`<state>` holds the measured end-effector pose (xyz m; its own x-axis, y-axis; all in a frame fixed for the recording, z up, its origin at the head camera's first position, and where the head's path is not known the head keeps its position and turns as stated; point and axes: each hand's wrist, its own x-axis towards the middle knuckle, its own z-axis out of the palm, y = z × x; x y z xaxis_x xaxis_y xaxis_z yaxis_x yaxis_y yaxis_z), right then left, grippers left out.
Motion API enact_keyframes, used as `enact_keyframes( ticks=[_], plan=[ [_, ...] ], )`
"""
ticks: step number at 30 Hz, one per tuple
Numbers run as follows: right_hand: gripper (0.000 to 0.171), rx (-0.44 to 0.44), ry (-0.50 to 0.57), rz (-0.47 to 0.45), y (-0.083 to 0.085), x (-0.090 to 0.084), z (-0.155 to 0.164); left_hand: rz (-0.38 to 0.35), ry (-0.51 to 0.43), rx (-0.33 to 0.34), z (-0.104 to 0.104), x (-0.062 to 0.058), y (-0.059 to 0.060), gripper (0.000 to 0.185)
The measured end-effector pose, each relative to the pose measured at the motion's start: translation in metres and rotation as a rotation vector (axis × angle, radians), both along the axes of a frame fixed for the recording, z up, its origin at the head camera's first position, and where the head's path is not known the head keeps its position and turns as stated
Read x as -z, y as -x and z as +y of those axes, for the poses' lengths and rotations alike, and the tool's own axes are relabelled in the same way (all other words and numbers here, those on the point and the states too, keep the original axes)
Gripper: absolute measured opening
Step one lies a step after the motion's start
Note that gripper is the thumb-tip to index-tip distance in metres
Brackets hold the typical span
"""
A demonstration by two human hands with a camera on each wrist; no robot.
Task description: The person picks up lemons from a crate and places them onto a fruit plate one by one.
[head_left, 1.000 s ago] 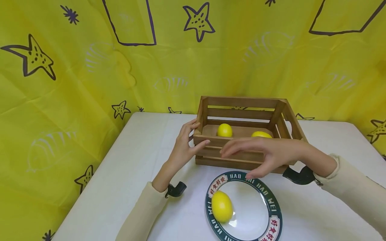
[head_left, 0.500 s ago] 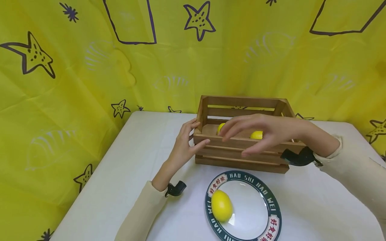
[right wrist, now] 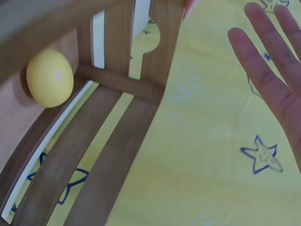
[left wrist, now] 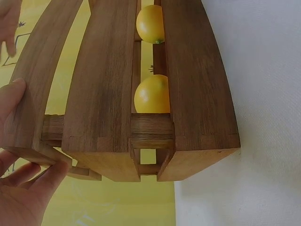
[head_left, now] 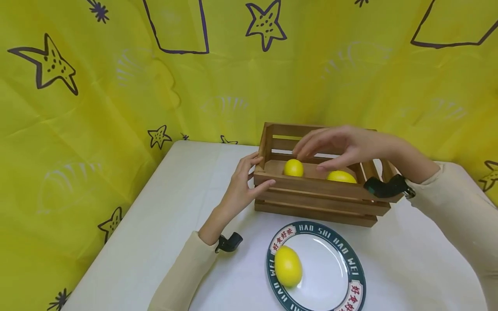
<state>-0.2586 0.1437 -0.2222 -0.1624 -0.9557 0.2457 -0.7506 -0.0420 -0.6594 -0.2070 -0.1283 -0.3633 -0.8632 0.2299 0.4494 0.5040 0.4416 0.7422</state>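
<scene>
A brown slatted wooden crate [head_left: 319, 203] stands at the table's back, holding two lemons, one on the left [head_left: 293, 167] and one on the right [head_left: 341, 176]. My left hand [head_left: 239, 190] grips the crate's left front corner, thumb on the front slat and fingers around the side. Above the crate's interior hovers my right hand [head_left: 346, 147], fingers spread, gently bent and holding nothing. In front of the crate lies a white plate [head_left: 324, 268] with a green lettered rim; another lemon [head_left: 288, 266] rests on its left side. The left wrist view shows two lemons [left wrist: 151, 94] through the slats.
A white cloth [head_left: 155, 242] covers the table. Yellow fabric with starfish drawings [head_left: 229, 77] hangs behind and to the left, close to the crate's back. The crate's raised walls surround the two lemons inside.
My right hand has risen from in front of the crate, near the plate, to above its interior. My left hand keeps its grip on the corner. The head view has shifted slightly.
</scene>
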Motion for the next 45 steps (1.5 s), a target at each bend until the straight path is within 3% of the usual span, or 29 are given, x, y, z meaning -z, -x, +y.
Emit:
enact_keyframes(
  ticks=[4, 8, 13, 23, 32, 45],
  plan=[
    [0.041, 0.090, -0.060, -0.061, 0.011, 0.002, 0.004, -0.006, 0.007, -0.008, 0.000, 0.000, 0.001, 0.064],
    [0.038, 0.119, -0.043, -0.067, 0.024, 0.005, 0.004, -0.005, 0.015, -0.009, 0.000, 0.000, 0.001, 0.064],
    [0.037, 0.137, -0.035, -0.085, 0.036, 0.010, 0.006, -0.003, 0.012, -0.007, 0.000, 0.000, 0.001, 0.063],
    [0.036, 0.295, -0.108, -0.181, 0.067, 0.024, 0.009, -0.006, 0.013, -0.015, 0.000, -0.001, 0.001, 0.062],
    [0.040, 0.419, -0.183, -0.201, 0.088, 0.031, 0.001, -0.022, 0.016, -0.023, 0.002, -0.001, 0.003, 0.063],
    [0.046, 0.415, -0.205, -0.334, 0.119, 0.047, -0.009, -0.015, 0.025, -0.024, 0.002, 0.000, 0.007, 0.063]
  ],
)
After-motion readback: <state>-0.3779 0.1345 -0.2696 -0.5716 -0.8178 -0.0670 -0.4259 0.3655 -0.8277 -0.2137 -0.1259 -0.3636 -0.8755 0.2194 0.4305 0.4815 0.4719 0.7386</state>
